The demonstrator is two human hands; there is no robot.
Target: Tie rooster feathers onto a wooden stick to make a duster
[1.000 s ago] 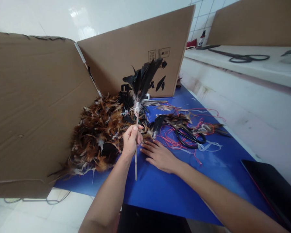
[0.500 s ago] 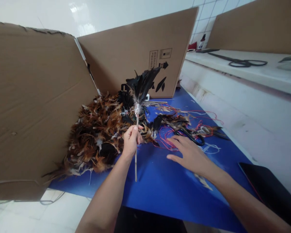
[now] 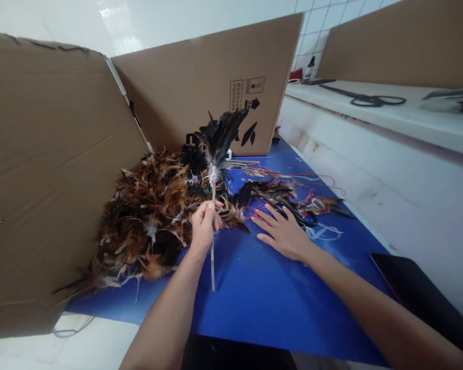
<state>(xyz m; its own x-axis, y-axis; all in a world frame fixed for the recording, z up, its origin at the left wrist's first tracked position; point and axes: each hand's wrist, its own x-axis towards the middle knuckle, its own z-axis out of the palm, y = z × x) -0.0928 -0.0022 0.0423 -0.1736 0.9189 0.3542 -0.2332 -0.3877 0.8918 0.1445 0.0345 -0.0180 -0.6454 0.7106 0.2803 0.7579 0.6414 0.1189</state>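
My left hand (image 3: 205,224) is closed around a thin stick (image 3: 213,267), held upright over the blue table (image 3: 247,298). Black feathers (image 3: 224,134) fan out from the stick's top, bound with white material at their base. To the right, my right hand (image 3: 283,234) has its fingers spread, palm down, and holds nothing. Its fingertips lie over red string (image 3: 250,209), beside the black scissor handles (image 3: 310,221). A heap of brown and black feathers (image 3: 146,205) fills the table's left side.
Cardboard panels (image 3: 200,77) stand at the left and back. Thin sticks (image 3: 241,163) and loose dark feathers (image 3: 273,191) lie behind my right hand. A white ledge at the right holds large scissors (image 3: 378,100). A black flat object (image 3: 416,288) is at the lower right.
My right hand has moved slightly left with its fingers spread wider, now over the red string. My left hand still grips the feathered stick. The whole view has shifted a little.
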